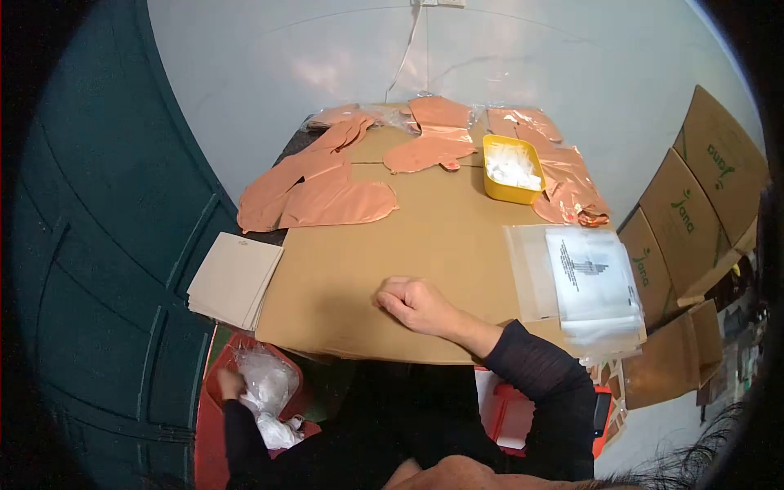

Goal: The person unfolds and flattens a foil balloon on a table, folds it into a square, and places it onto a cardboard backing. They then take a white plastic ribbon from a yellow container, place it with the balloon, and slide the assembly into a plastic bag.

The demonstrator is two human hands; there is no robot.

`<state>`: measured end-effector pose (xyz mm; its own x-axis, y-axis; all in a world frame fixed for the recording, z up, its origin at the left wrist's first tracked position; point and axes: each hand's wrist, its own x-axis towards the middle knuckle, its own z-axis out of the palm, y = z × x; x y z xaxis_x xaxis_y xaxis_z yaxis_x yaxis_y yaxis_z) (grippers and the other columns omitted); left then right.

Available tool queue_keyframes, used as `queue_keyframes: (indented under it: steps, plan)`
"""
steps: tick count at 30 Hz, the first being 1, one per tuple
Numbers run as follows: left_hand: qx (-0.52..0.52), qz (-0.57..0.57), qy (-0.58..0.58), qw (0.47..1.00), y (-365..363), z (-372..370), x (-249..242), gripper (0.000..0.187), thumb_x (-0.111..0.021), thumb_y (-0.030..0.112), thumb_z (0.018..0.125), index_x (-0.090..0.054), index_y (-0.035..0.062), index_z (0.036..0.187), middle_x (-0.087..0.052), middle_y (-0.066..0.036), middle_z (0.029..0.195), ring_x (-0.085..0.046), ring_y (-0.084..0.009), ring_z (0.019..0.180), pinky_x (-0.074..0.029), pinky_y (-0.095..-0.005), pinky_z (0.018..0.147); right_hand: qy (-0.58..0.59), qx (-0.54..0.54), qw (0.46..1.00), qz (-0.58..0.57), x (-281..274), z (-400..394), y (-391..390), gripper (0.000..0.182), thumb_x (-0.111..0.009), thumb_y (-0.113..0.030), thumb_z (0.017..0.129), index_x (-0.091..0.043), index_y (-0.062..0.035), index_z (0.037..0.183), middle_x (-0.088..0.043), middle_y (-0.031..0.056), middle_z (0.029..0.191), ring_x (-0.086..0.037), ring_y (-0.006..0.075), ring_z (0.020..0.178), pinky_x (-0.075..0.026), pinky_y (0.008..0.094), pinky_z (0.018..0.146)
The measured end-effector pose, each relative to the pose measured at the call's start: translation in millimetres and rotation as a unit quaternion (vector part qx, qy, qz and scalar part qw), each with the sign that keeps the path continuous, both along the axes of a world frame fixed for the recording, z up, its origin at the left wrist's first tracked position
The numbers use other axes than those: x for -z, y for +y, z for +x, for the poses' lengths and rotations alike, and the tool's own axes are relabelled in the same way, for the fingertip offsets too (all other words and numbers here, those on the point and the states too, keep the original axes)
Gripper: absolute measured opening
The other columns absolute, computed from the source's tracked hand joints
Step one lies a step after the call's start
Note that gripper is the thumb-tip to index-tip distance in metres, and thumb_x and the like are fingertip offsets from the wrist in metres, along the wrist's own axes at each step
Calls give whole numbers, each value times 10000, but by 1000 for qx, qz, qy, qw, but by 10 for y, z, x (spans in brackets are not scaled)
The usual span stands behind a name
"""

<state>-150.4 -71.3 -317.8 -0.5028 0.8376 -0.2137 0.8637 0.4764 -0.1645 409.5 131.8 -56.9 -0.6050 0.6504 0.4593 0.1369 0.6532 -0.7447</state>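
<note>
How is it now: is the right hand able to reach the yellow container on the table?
Probably yes. The right hand rests loosely curled on the cardboard, and nothing visible stands between it and the yellow container, whose top is open.

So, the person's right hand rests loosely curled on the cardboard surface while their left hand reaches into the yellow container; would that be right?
Not quite: the head view shows the left hand down at the red container, not in the yellow one. The right hand does rest loosely curled on the cardboard surface.
</note>
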Motion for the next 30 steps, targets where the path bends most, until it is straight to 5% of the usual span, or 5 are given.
queue_keyframes:
  steps: [6,9,18,21,30]
  plan:
    - [-65,-122,-137,981,-114,649,-169,449,-794,364,656,-732,37,957,-702,-194,995,-681,-366,922,-541,-442,813,-20,14,1000,-3,17,-11,8,271,-503,-203,930,-629,6,813,-626,184,785,-620,364,758,-493,425,700]
    - [-119,38,-3,992,71,757,-1043,432,-694,426,784,-728,36,966,-665,-222,1091,-545,-314,1202,-402,-519,995,-18,15,1000,-17,-18,-14,-12,272,-502,-205,931,-633,5,819,-631,184,793,-624,358,769,-495,420,712]
    - [-54,417,50,906,470,1587,-3563,416,-594,340,902,-638,-31,1083,-661,-223,1047,-613,-392,1026,-472,-507,851,-14,13,1000,-14,-11,-2,-11,278,-498,-207,933,-645,3,825,-646,173,803,-630,345,771,-499,413,719]
    - [138,467,368,792,663,2075,-3794,429,-674,244,828,-604,-19,1160,-519,-229,1308,-419,-452,1280,-347,-573,1012,-15,13,1000,-23,-21,-6,-19,277,-495,-205,933,-646,2,826,-648,170,804,-632,341,769,-500,411,719]
    - [545,329,-5,771,2292,2847,-3413,202,-669,69,705,-588,-18,868,-585,-219,1086,-515,-399,1147,-408,-468,983,-14,10,1000,-23,35,-4,4,275,-497,-205,934,-650,1,835,-649,168,808,-635,335,763,-501,405,717]
